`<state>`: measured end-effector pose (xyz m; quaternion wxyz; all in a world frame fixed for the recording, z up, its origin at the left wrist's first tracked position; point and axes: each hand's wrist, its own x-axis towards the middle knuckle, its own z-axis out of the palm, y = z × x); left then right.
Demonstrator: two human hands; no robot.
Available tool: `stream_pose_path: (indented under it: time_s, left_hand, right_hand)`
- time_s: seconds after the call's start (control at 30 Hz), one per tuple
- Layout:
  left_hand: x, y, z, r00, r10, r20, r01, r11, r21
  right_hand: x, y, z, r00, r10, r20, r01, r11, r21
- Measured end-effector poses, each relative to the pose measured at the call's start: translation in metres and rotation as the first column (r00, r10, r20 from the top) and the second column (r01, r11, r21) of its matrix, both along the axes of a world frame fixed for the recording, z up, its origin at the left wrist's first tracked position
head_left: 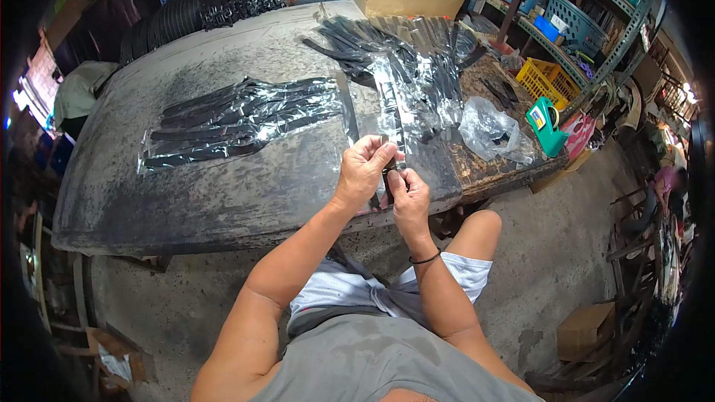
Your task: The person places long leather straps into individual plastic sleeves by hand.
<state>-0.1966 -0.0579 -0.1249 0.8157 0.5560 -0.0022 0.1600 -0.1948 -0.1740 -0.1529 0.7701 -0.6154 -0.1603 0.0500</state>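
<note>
- Head view: left hand (365, 170) and right hand (410, 195) pinch a black strip (386, 175) over the bench (261, 208)'s near edge.
- It should handle light, soft, slippery, best pinched flat near an end.
- Farther in on the bench lie shiny strips (249, 115).

Centrally, the left hand (364, 170) and right hand (410, 196) are partly hiding a black strip (390, 166), the bottom edge cropping the grey shirt (361, 361).

Head cam, on wearer's head, faces fwd/down over table (246, 201), abt arm's reach.
</note>
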Motion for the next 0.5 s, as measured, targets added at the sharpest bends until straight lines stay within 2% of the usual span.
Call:
stream_pose_path:
  time_s: [0.3, 0.5]
  left_hand:
    - [0.002, -0.004, -0.013, 0.996, 0.036, 0.077, -0.041, 0.997, 0.068]
    - [-0.001, -0.016, -0.015, 0.996, -0.013, 0.088, 0.016, 0.999, -0.033]
  right_hand:
    - [0.001, -0.005, -0.003, 1.0, 0.024, 0.004, -0.024, 1.0, 0.004]
    - [0.008, -0.002, -0.002, 0.995, -0.054, 0.078, 0.057, 0.998, -0.032]
